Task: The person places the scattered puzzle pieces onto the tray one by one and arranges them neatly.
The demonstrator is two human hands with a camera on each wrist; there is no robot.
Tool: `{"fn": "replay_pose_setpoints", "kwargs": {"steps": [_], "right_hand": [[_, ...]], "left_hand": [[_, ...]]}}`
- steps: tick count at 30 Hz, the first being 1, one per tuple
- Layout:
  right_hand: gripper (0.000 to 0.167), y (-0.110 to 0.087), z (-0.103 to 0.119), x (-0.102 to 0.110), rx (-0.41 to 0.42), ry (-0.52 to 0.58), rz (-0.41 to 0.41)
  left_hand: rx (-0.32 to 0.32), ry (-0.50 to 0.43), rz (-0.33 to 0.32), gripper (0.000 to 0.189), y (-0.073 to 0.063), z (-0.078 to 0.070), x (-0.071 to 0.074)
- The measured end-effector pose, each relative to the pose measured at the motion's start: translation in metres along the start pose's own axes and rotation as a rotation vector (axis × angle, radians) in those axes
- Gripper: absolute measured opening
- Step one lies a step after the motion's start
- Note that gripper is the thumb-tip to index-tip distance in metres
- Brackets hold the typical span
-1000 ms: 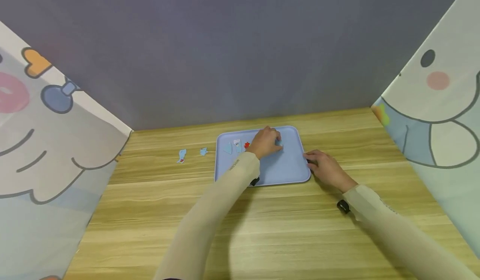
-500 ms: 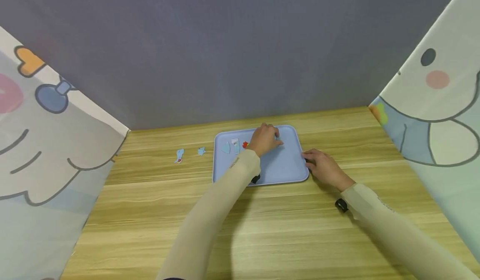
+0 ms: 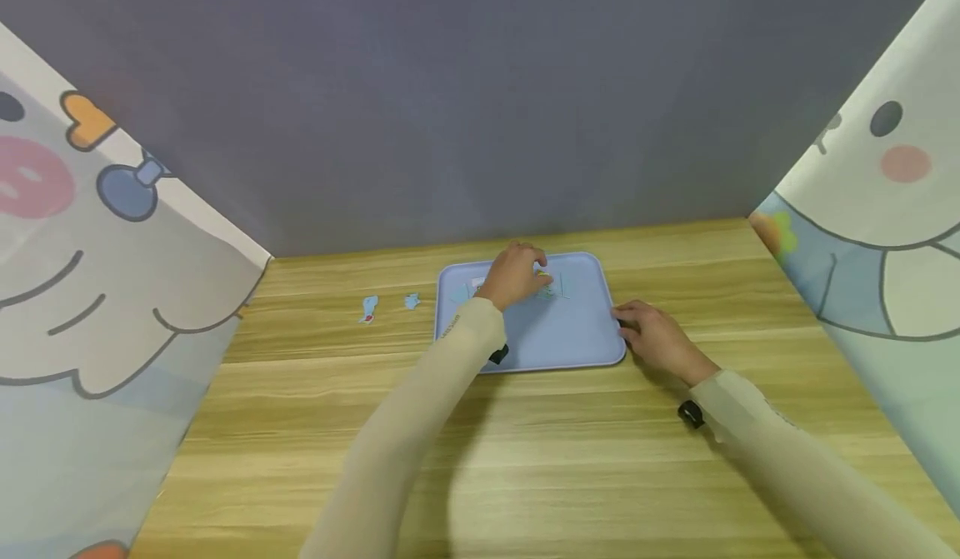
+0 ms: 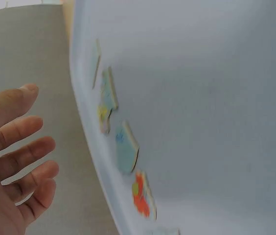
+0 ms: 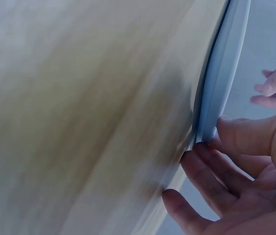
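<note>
Over the upper middle of a light blue tray (image 3: 562,338) hovers my left hand (image 3: 514,274), fingers loosely bent with nothing between them. In the left wrist view several thin puzzle pieces lie in a row along the tray's rim. Among them are a pale blue piece (image 4: 126,151), a red flower piece (image 4: 141,197) and a piece with a yellow patch (image 4: 108,93). The left hand partly hides this row in the head view. At the tray's right edge my right hand (image 3: 660,341) pinches the rim, thumb (image 5: 241,134) against its side and fingertips low by the tabletop.
Two more pale blue pieces lie on the wooden table (image 3: 300,426) left of the tray: a long one (image 3: 368,309) and a small one (image 3: 412,301). A grey wall (image 3: 480,109) stands behind, with cartoon-printed panels (image 3: 900,259) at both sides.
My left hand has shifted left and slightly back along the tray, uncovering pieces to its right and covering the red one. The right hand stays at the tray's edge.
</note>
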State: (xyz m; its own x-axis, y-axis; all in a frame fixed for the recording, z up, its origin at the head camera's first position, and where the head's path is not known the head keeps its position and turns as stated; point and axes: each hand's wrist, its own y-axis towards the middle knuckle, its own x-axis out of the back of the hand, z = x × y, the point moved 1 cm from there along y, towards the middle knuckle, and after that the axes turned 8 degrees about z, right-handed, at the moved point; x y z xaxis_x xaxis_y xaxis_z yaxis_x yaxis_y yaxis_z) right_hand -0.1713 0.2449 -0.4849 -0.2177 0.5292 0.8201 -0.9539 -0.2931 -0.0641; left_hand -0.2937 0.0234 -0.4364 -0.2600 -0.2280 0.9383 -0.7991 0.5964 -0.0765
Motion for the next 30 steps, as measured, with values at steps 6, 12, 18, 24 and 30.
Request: {"fn": "replay_pose_setpoints", "kwargs": {"steps": [6, 12, 18, 24, 30], "right_hand": [[0.037, -0.001, -0.004, 0.004, 0.006, -0.004, 0.007], [0.038, -0.003, -0.009, 0.007, 0.0, -0.013, 0.012], [0.038, -0.003, -0.014, 0.007, -0.009, -0.011, 0.021], [0.038, -0.002, -0.016, 0.007, -0.002, -0.011, 0.007], [0.037, 0.0, -0.019, 0.007, -0.001, -0.014, -0.006]], "left_hand": [[0.043, -0.069, -0.001, 0.035, -0.011, 0.015, 0.013], [0.036, -0.07, -0.046, 0.033, -0.021, 0.036, 0.024], [0.048, -0.063, -0.075, 0.03, -0.034, 0.055, 0.034], [0.076, -0.07, -0.098, 0.031, -0.05, 0.073, 0.042], [0.088, -0.11, -0.12, 0.031, -0.067, 0.093, 0.04]]}}
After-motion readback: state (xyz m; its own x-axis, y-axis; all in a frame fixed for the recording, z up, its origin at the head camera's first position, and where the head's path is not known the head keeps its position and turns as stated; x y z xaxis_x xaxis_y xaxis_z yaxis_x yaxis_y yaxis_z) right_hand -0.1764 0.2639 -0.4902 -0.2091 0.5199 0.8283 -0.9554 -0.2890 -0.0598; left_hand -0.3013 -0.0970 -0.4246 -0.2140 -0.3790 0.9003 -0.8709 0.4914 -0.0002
